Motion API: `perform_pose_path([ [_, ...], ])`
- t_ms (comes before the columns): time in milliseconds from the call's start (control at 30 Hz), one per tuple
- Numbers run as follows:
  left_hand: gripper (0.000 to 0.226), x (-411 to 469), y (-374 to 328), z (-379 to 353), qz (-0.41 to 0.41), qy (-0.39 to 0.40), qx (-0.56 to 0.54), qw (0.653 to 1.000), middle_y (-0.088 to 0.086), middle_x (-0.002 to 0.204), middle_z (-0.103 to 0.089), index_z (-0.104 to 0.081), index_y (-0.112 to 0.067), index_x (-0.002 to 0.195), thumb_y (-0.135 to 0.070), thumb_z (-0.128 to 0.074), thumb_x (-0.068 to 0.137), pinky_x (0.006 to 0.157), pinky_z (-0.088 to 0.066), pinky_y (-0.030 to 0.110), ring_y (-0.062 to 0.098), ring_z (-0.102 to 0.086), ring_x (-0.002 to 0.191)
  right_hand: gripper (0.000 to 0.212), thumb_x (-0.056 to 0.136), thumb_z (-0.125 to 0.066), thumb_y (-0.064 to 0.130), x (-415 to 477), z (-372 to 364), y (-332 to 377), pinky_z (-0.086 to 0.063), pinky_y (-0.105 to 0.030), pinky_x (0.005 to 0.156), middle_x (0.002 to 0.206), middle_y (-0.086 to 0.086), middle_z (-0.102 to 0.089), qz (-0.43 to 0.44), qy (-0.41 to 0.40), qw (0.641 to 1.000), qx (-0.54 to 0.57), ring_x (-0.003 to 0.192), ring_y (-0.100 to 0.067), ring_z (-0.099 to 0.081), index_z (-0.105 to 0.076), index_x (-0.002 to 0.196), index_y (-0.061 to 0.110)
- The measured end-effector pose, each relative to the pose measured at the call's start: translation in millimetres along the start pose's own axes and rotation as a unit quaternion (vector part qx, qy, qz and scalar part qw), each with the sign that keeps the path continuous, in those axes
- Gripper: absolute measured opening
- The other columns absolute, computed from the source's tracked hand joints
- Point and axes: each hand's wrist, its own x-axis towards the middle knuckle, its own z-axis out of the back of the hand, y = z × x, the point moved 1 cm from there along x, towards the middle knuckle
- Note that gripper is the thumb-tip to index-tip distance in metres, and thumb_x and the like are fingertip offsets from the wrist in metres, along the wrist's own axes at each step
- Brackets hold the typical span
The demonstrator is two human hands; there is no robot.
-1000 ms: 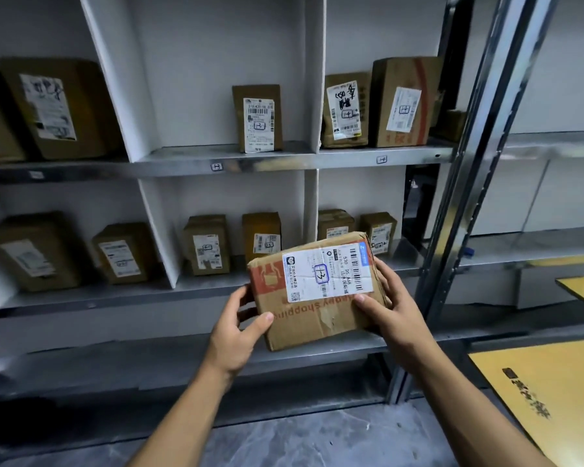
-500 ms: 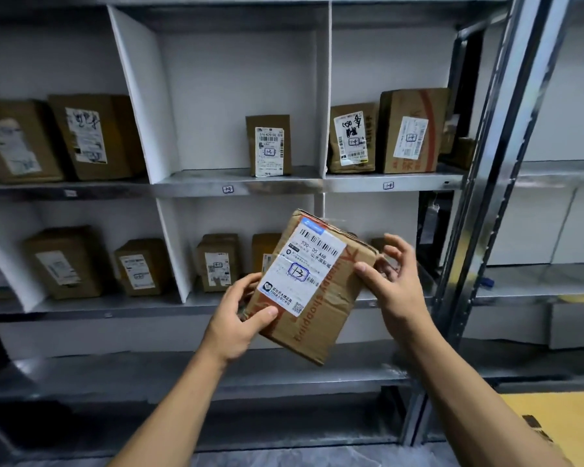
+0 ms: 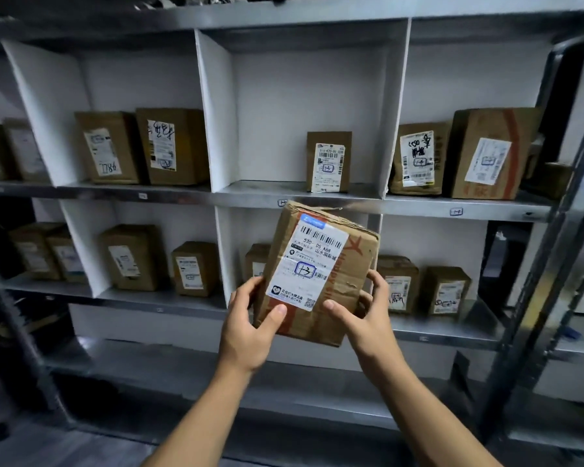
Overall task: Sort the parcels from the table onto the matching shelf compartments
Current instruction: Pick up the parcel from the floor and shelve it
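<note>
- Evidently the sorting is well along: many boxes stand in the shelf (image 3: 297,193) compartments, while one parcel (image 3: 317,274) is in hand and not yet placed. The worktop is out of view, so what remains cannot be told.
- The left hand (image 3: 246,328) grips the parcel's lower left edge, and the right hand (image 3: 368,318) clasps its lower right side.
- The parcel is held nearly upright before the middle column, its top at the upper shelf's edge.
- It is a creased brown carton with red print. Its white label (image 3: 312,264) bears a blue-boxed handwritten code.
</note>
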Motion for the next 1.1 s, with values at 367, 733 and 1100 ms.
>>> perform_pose_path([
  [367,0.05,137.0,8.0,47.3,-0.071,0.038,0.031,0.996,-0.013,0.13,-0.055,-0.044,-0.041,0.131,-0.041,-0.066,0.086,0.094,-0.045,0.022,0.003,-0.051,0.12,0.08,0.076,-0.085,0.033,125.9,-76.0,26.6,-0.056,-0.045,0.094,0.119,0.015,-0.062,0.086,-0.028,0.993,-0.071,0.108,-0.001,-0.065,-0.032,0.13,0.061],
  [733,0.047,276.0,20.2,124.4,-0.195,0.123,0.439,0.869,-0.009,0.132,-0.047,-0.045,-0.031,0.136,-0.046,-0.052,0.093,0.101,-0.038,0.035,0.015,-0.043,0.123,0.075,0.081,-0.081,0.032,266.9,-147.9,53.7,-0.057,-0.049,0.093,0.119,0.019,-0.052,0.149,-0.094,0.978,-0.114,0.119,-0.014,-0.057,-0.028,0.13,0.052],
  [1100,0.047,319.3,34.8,112.4,-0.259,0.184,0.447,0.836,-0.007,0.134,-0.045,-0.041,-0.029,0.14,-0.042,-0.046,0.095,0.102,-0.036,0.034,0.016,-0.042,0.122,0.084,0.077,-0.083,0.03,326.9,-166.1,27.2,-0.053,-0.05,0.098,0.129,0.003,-0.058,0.114,-0.15,0.96,-0.205,0.118,-0.017,-0.057,-0.028,0.138,0.045],
])
